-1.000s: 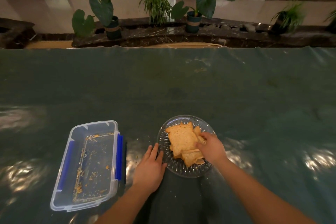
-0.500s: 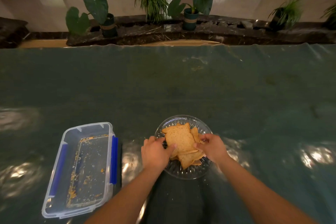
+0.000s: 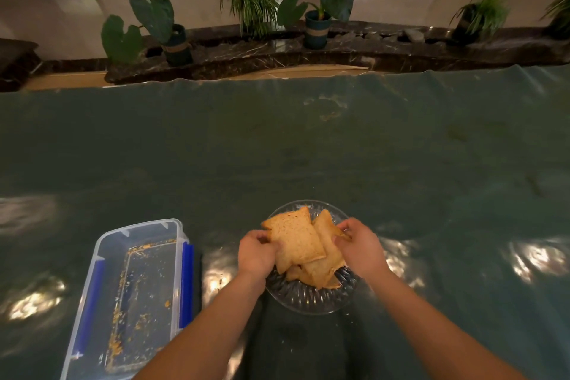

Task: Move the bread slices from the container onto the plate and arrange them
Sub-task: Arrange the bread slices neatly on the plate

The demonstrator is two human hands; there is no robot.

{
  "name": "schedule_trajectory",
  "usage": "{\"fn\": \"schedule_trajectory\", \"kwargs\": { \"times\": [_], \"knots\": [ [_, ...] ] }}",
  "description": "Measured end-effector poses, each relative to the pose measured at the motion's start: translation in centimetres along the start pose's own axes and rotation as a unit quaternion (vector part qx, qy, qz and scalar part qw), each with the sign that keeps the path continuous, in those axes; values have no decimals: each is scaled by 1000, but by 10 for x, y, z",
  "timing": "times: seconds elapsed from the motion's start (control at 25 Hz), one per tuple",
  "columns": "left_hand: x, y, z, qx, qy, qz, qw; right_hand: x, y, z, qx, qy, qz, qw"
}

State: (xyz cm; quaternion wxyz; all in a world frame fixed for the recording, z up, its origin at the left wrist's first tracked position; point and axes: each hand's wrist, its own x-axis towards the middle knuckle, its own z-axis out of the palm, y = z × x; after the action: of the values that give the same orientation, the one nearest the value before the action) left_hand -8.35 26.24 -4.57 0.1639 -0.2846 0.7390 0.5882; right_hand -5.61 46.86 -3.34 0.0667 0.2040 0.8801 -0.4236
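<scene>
Table: dark green glossy cover, bright glare patches.
Ledge: dark veined marble, beyond the table's far edge.
Plants: potted, along the ledge.
Wall: pale.

Plate near the table's near edge, container to its left.
The bread slices lie piled on the plate (overlapping, the top one tilted). The left hand touches the pile's left side, the right hand its right. The container sits well left, holding only crumbs. Potted plants stand beyond the table's far edge.
</scene>
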Motion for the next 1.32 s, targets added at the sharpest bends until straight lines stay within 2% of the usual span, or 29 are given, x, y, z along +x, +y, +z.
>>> {"fn": "schedule_trajectory", "kwargs": {
  "times": [0.16, 0.36, 0.48, 0.6, 0.68, 0.8, 0.92, 1.04, 1.16, 1.32],
  "knots": [
    [16, 14, -7, -51, -1, 6, 999, 6, -3, -17, -17, 76, -65, 995],
    [42, 34, -2, -27, -19, 20, 999, 24, -21, -49, 113, 101, -68, 986],
    [55, 43, 5, -1, -32, 18, 999, 37, -33, -54, 195, 57, -59, 977],
    [65, 44, 14, 41, -49, 34, 997, 48, -40, -44, 302, -34, -14, 953],
    [70, 44, 21, 80, -59, 54, 994, 54, -40, -32, 328, -83, 13, 941],
    [71, 46, 28, 157, -81, 112, 978, 65, -32, -12, 304, -100, 60, 946],
    [73, 44, 29, 210, -73, 147, 964, 79, -15, -3, 223, -46, 84, 970],
    [71, 47, 31, 253, -38, 168, 952, 88, -2, -1, 100, -9, 56, 993],
    [63, 46, 33, 262, -15, 180, 948, 85, 3, 2, 3, -13, 32, 999],
    [40, 25, 19, 226, 3, 144, 963, 63, 8, 2, -43, 33, -28, 998]
  ]
}}
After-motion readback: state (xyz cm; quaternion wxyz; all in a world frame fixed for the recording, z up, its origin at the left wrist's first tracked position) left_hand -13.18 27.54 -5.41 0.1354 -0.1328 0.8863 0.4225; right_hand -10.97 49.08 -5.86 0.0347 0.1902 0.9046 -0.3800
